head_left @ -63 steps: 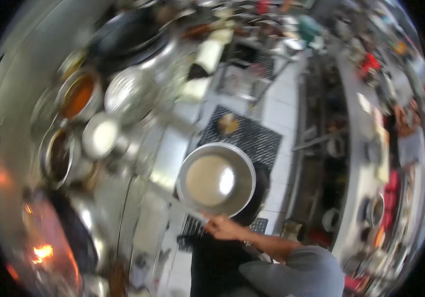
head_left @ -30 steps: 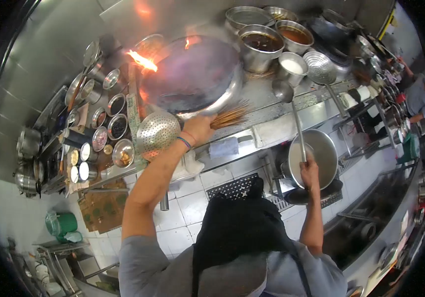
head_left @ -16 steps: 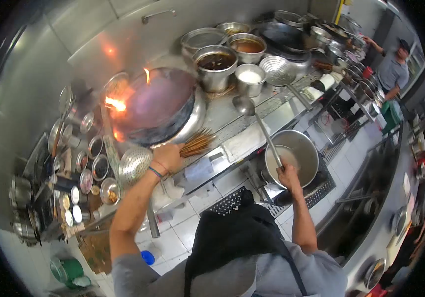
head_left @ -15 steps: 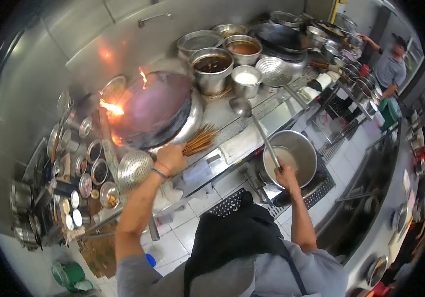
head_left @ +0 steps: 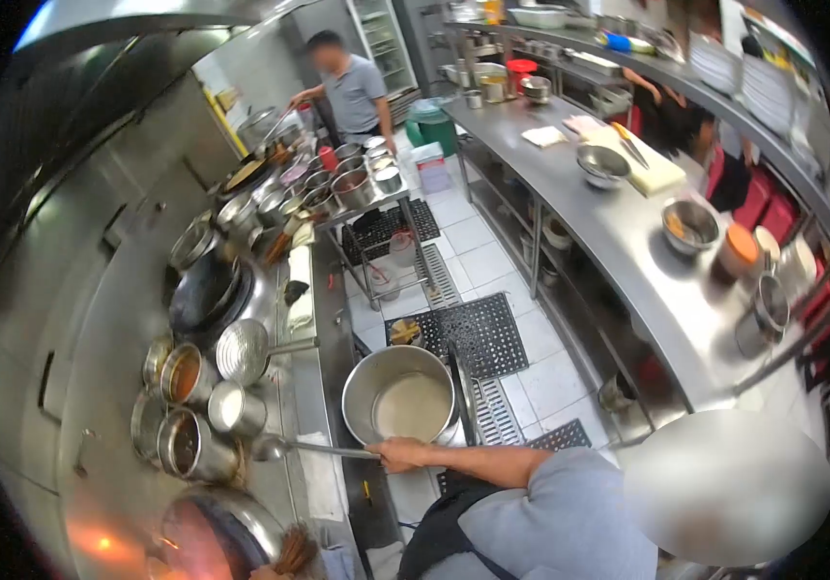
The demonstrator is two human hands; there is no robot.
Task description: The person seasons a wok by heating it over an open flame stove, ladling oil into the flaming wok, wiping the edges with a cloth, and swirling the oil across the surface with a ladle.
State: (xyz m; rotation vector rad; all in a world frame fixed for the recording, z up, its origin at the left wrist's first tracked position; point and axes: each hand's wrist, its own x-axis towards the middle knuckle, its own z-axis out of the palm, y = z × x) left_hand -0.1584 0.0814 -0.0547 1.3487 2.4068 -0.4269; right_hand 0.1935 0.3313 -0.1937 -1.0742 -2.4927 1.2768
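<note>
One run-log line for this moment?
right hand: grips ladle, bowl outside pot | left hand: mostly cut off, beside brush | pot: pale liquid inside

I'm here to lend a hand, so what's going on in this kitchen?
A person grips a long ladle in the right hand, its bowl over the counter beside a big pot of pale liquid. At the bottom edge, the left hand, mostly cut off, appears to hold a stick brush by the wok. Farther back, a co-worker stands with one arm stretched out.
</note>
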